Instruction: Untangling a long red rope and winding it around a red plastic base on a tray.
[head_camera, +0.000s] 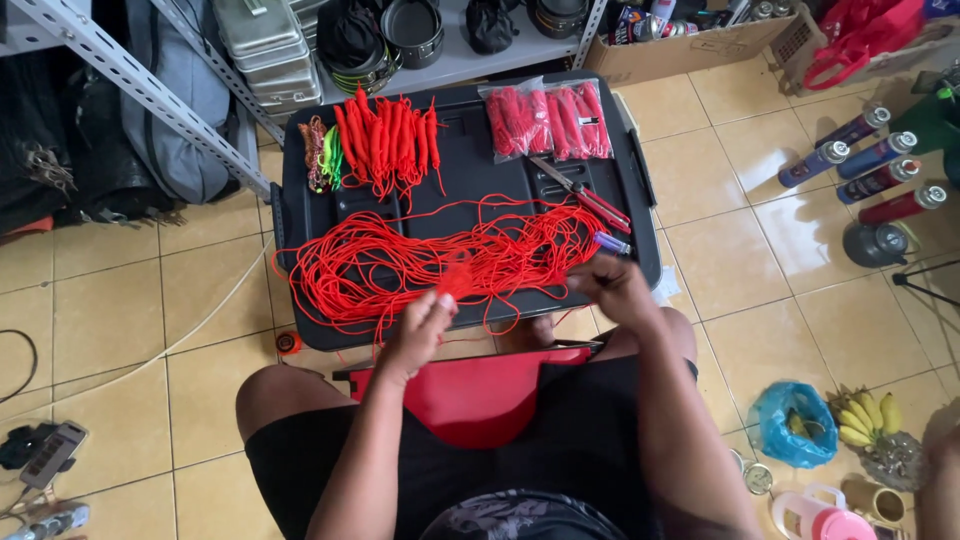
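Knees and black shorts fill the bottom of the view, a red plastic stool (478, 395) between them — person sits on tiled floor facing a black plastic storage-box lid (470, 150) used as a bench.

Left hand (420, 330) is closed, fingers pinched on a small wound bundle of thin red cord (455, 280), held just above the lid's near edge. Right hand (612, 285) is blurred; looks curled on a strand of the same cord, but grip can't be confirmed. Loose red cord pile (420, 255) sprawls across the near half of the lid, feeding both hands.

Far side of lid: row of finished red cord hanks (390, 140), a few green and brown hanks (322, 155) at their left, two clear bags of red cord (548, 118), red-handled scissors (580, 190) and a small purple lighter (612, 243) just beside the right hand.

Judgement on winding well: keep light steady tension from the right hand, lay turns side by side on the bundle, draw from the top of the pile so loops don't snag — and keep the strand clear of scissors and lighter.

Off-bench: spray cans (865, 160) right, bananas (865, 415) near right.
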